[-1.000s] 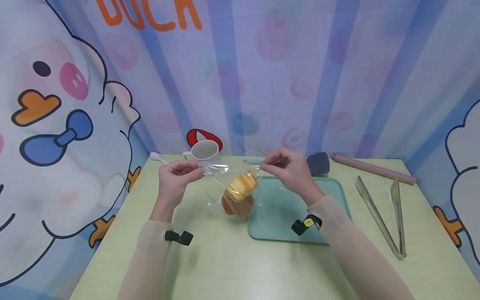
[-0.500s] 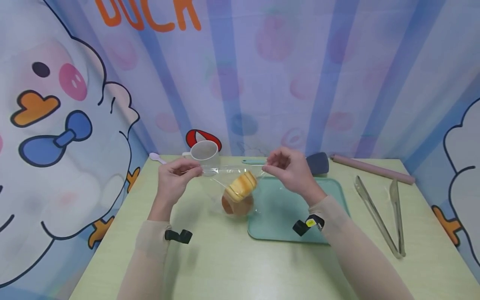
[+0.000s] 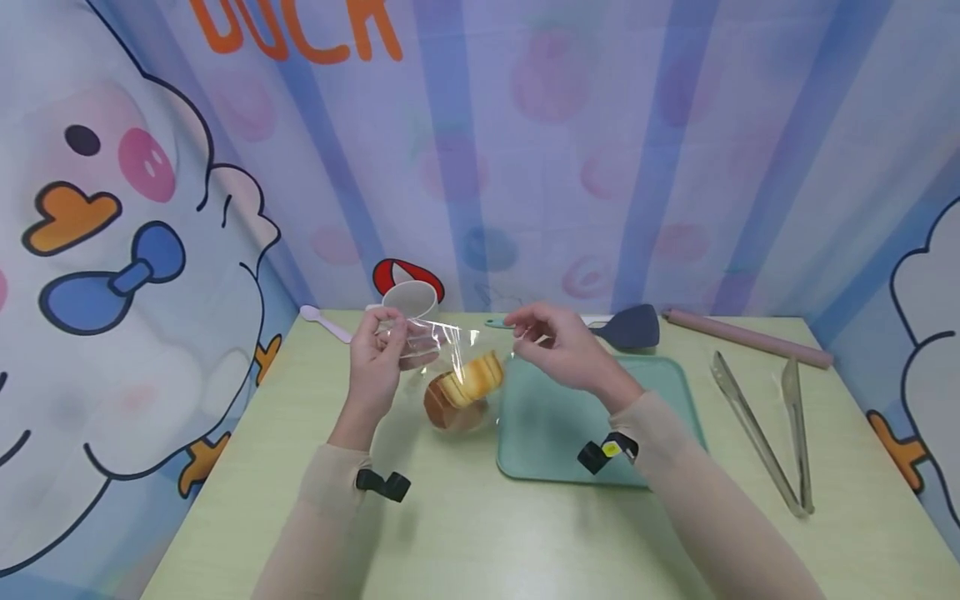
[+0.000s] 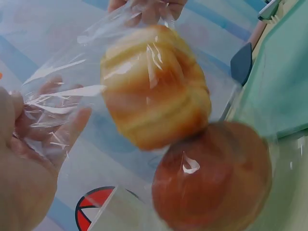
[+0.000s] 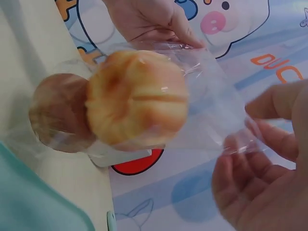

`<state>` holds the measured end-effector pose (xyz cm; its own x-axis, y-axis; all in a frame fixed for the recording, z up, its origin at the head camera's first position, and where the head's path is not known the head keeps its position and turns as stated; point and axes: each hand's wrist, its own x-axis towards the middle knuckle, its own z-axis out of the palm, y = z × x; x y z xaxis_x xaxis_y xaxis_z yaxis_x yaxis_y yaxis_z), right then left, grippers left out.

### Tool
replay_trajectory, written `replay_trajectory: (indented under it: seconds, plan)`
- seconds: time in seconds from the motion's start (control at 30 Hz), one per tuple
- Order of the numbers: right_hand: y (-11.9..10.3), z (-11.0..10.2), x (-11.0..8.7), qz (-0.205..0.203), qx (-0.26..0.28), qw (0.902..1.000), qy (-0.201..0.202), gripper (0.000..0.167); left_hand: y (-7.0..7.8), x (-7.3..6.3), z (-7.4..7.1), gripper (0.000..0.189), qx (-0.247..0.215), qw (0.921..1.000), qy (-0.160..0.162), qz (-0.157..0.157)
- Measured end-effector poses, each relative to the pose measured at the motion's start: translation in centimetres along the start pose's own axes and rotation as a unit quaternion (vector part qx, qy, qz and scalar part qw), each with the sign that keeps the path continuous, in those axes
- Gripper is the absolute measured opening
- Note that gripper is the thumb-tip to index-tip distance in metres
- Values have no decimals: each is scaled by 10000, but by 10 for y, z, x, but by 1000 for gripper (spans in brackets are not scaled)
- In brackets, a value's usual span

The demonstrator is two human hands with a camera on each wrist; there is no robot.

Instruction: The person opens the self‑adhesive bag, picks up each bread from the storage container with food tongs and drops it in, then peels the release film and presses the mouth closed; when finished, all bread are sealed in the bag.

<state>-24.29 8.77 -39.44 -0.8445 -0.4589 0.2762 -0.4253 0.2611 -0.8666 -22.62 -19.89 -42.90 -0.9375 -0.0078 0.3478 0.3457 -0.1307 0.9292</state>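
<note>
A clear plastic bag (image 3: 450,346) hangs between both hands above the table. Inside it are a yellow ridged bread (image 3: 472,379), uppermost, and a round brown bun (image 4: 211,175) below, touching it. The left hand (image 3: 377,358) grips the bag's left side near the top, and its fingers show through the film in the left wrist view. At the other upper side, the right hand (image 3: 558,346) pinches the bag's edge with its fingertips, as the right wrist view (image 5: 264,163) hand shows. The film's exact outline is hard to make out.
A teal tray (image 3: 592,417) lies right of the bag. Behind stand a white cup (image 3: 411,298), a lilac spoon (image 3: 326,323) and a dark spatula (image 3: 632,327). Metal tongs (image 3: 757,433) and a pink rolling pin (image 3: 746,337) lie at the right. A printed curtain (image 3: 562,167) closes the back.
The left hand has moved right and taken more of the bag into its fingers. The bag's mouth, stretched straight before, is now slacker, and the breads have shifted slightly left.
</note>
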Motion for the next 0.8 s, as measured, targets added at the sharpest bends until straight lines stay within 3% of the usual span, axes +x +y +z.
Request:
replay_trajectory:
  seconds: [0.13,0.27,0.33,0.43,0.57,0.8]
  plan:
    - [-8,11,6,-303,-806,9958,-311,35,-2,-1,2,11,60,9996,-218,-149]
    - [-19,28,14,-672,-1801,9798,-560,42,-3,-1,3,21,68,9993,-367,-51]
    - [-24,39,18,-751,-2037,9737,-690,45,-3,-2,3,25,101,9992,-391,52]
    - [-29,54,22,-636,-2195,9706,-761,46,-1,-2,4,24,284,9987,-351,220]
    - [-28,66,24,-289,-2454,9668,-654,35,3,-4,6,19,305,9979,-402,404]
    - [-21,53,18,104,-2355,9691,-730,24,9,-5,2,11,159,9982,-465,355]
